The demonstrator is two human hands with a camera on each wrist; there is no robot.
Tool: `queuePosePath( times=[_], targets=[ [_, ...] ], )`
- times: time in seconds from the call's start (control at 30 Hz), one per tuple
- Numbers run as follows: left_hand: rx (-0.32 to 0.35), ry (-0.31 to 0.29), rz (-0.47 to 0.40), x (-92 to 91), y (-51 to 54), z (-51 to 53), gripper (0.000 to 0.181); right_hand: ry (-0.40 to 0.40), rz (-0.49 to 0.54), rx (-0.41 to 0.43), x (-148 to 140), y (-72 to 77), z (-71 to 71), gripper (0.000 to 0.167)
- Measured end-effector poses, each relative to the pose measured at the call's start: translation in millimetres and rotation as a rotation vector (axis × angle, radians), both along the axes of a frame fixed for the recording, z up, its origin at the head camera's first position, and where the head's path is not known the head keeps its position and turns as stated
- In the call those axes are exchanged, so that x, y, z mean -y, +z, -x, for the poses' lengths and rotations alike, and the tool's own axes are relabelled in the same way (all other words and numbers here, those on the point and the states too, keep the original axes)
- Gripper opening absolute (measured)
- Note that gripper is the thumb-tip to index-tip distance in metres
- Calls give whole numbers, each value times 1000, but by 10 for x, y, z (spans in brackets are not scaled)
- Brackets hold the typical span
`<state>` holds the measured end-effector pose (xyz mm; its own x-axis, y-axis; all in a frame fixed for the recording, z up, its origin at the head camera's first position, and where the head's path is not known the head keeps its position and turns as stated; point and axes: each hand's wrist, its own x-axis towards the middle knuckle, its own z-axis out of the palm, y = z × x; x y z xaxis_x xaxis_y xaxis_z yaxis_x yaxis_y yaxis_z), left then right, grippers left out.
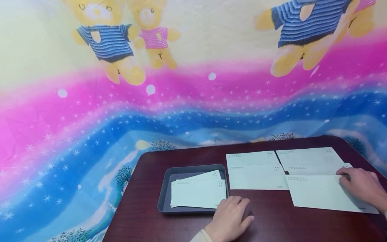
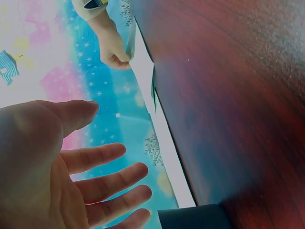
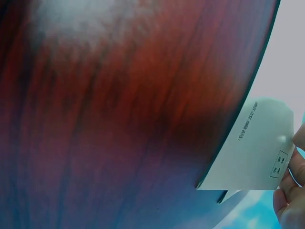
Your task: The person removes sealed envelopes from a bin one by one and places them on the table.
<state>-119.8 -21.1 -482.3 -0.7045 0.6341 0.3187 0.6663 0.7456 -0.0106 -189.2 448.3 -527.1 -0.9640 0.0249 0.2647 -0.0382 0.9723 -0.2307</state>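
My right hand [image 1: 361,186] pinches the right edge of a white envelope [image 1: 317,191] at the front right of the table. In the right wrist view, thumb and fingers [image 3: 299,167] grip that envelope [image 3: 259,148] beside its printed stamp box. Beneath and behind it lie other envelopes [image 1: 306,156], partly covered. My left hand [image 1: 231,215], fingers relaxed and spread in the left wrist view, holds nothing. It hovers by the front right corner of a grey tray [image 1: 164,191], in which a few white envelopes [image 1: 198,195] lie overlapping and slightly askew.
Between the tray and the right-hand group, two overlapping envelopes [image 1: 255,176] lie on the dark red-brown table [image 1: 266,218]. A printed cloth [image 1: 193,111] with teddy bears and snowflakes hangs behind the table's back edge.
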Motion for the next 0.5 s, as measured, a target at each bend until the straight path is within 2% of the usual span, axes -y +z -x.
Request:
queuePosePath(
  times=[0.2,0.5],
  targets=[
    [0,-6,15,-34,-13,-10,38,-21,-4,5,-43,6,22,17],
    [29,4,47,-73,-39,-11,39,-35,0,11,-161,-96,79,19]
  ],
)
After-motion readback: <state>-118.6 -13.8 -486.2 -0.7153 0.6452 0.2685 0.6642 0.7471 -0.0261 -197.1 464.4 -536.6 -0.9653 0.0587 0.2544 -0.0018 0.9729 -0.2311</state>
